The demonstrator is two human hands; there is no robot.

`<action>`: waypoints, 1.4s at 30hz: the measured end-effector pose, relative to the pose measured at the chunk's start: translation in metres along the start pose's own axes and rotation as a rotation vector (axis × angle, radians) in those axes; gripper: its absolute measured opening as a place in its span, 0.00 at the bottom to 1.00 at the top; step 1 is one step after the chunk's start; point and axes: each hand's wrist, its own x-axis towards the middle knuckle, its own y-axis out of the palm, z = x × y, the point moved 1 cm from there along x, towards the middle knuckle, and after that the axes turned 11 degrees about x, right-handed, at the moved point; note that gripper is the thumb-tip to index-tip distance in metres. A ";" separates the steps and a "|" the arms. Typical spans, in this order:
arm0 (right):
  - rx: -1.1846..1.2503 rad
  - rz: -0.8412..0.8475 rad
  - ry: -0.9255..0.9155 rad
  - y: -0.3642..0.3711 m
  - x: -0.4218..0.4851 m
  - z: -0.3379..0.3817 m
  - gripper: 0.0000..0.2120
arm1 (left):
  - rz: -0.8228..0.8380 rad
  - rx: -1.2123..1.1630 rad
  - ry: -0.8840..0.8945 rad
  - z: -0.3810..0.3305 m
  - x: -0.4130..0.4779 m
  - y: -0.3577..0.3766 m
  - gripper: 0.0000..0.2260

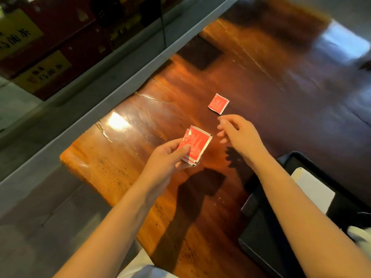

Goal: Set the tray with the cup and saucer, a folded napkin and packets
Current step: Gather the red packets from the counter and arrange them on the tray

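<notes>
Left hand (170,155) pinches a thin stack of packets (193,146); beyond it, the empty, spread right hand (239,133) nears a light, slippery loose packet (218,103), best pinched by its edge.

Left hand (167,155) pinches stacked red packets (194,146) — right hand (239,135) hovers empty-fingered near a lone packet (218,103) on the wooden table (124,149).

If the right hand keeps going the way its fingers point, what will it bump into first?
Probably the single red packet lying on the wooden table. The right hand is open, its fingertips just short of that packet. How high the hand is above the table is hard to judge.
</notes>
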 end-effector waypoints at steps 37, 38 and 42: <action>-0.380 0.017 -0.476 -0.044 -0.059 -0.016 0.36 | 0.072 -0.077 -0.064 -0.024 0.016 0.066 0.09; -0.391 -0.006 -0.483 -0.050 -0.066 -0.017 0.36 | 0.093 -0.083 -0.057 -0.025 0.011 0.072 0.09; -0.428 -0.075 -0.483 -0.078 -0.098 -0.023 0.34 | 0.178 -0.048 -0.019 -0.029 -0.015 0.100 0.10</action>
